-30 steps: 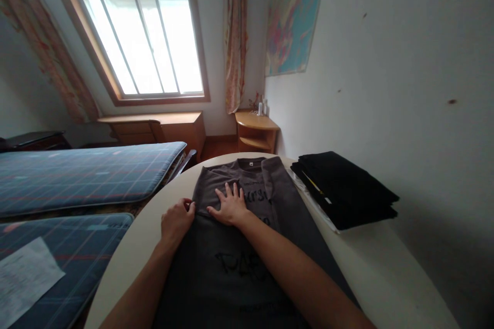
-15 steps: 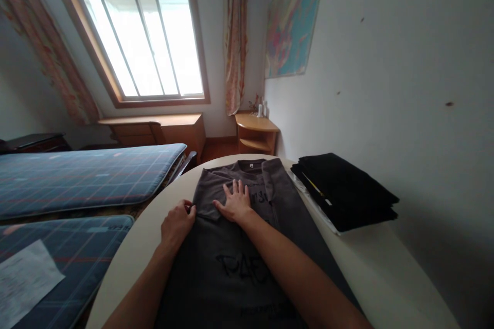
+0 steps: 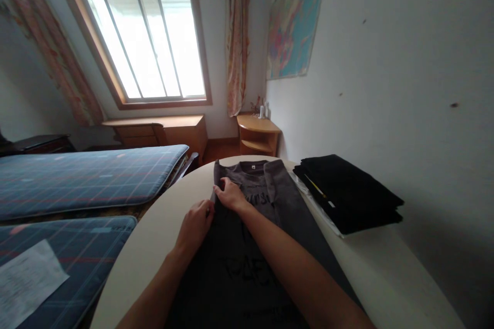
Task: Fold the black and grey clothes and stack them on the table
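A dark grey T-shirt (image 3: 247, 241) with black lettering lies on the pale round-edged table (image 3: 131, 262), its collar and small white label at the far end. On its right side a strip is folded inward over the front. My left hand (image 3: 196, 221) is closed on the shirt's left edge, fingers curled. Just beyond it, my right hand (image 3: 230, 195) pinches the cloth near the left shoulder, where the edge stands up slightly. Parts of the lettering are hidden under my right forearm.
To the right, folded black clothes (image 3: 347, 190) lie on a white plastic bag. Left of the table stand beds with blue plaid mattresses (image 3: 88, 180), one bearing a paper sheet (image 3: 33, 280). A corner shelf (image 3: 258, 124) and a desk (image 3: 173, 123) stand beyond; a wall rises at right.
The shirt's left edge has moved inward to the right, along with my left hand. My right hand has gone from lying flat with spread fingers to pinching the cloth near the left shoulder.
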A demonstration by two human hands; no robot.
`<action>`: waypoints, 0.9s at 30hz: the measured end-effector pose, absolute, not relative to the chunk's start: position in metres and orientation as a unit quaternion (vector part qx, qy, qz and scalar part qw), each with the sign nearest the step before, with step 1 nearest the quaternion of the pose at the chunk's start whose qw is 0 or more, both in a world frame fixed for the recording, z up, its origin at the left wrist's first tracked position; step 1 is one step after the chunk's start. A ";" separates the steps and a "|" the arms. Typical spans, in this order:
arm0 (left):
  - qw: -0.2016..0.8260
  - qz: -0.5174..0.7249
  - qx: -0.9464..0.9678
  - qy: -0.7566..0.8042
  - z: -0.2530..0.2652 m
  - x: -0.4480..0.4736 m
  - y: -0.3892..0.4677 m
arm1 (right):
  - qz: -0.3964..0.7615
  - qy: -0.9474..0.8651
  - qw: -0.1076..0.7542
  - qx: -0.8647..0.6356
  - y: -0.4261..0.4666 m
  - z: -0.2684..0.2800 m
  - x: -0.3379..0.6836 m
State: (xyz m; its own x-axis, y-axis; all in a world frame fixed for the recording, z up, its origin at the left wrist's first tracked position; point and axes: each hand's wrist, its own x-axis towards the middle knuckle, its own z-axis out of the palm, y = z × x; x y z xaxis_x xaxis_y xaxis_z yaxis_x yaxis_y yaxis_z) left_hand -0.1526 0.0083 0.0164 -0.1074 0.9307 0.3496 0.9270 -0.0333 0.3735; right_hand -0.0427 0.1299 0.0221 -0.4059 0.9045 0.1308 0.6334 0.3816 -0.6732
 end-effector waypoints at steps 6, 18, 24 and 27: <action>0.057 0.285 0.696 0.657 0.012 -0.142 0.006 | 0.316 -0.772 0.293 -0.468 0.134 0.010 -0.039; 0.184 0.331 0.721 0.580 0.040 -0.106 0.010 | 0.300 -0.770 0.322 -0.461 0.182 0.005 -0.015; 0.137 0.146 0.727 0.657 0.044 -0.080 -0.021 | 0.302 -0.765 0.304 -0.480 0.189 -0.010 0.021; 0.147 0.074 0.733 0.660 0.040 -0.070 -0.031 | 0.302 -0.764 0.301 -0.484 0.189 -0.014 0.030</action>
